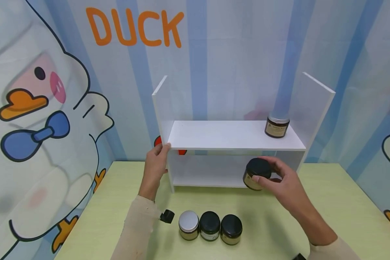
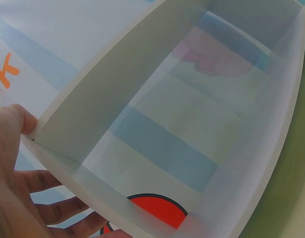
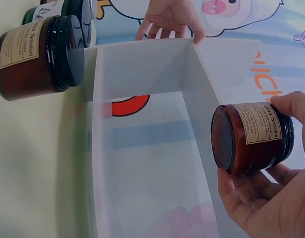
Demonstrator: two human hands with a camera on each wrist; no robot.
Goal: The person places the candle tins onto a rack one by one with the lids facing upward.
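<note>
My right hand [image 1: 287, 182] grips a dark amber jar with a black lid [image 1: 258, 169] in front of the shelf's lower level. In the right wrist view, that jar [image 3: 254, 136] shows a cream label and sits between thumb and fingers. My left hand [image 1: 156, 162] holds the left side of the white shelf [image 1: 214, 135]. Its thumb [image 2: 25, 119] rests by the front edge of the shelf board, while the other fingers spread along the outer side panel. On the upper board, near the right panel, stands a silver-lidded jar [image 1: 277, 126].
On the pale green table [image 1: 117, 184], before the shelf, stand a silver-lidded jar [image 1: 189, 224] and two black-lidded jars, one in the middle [image 1: 209, 225] and one at the right [image 1: 231, 229]. A duck-printed curtain [image 1: 234, 54] hangs behind the shelf.
</note>
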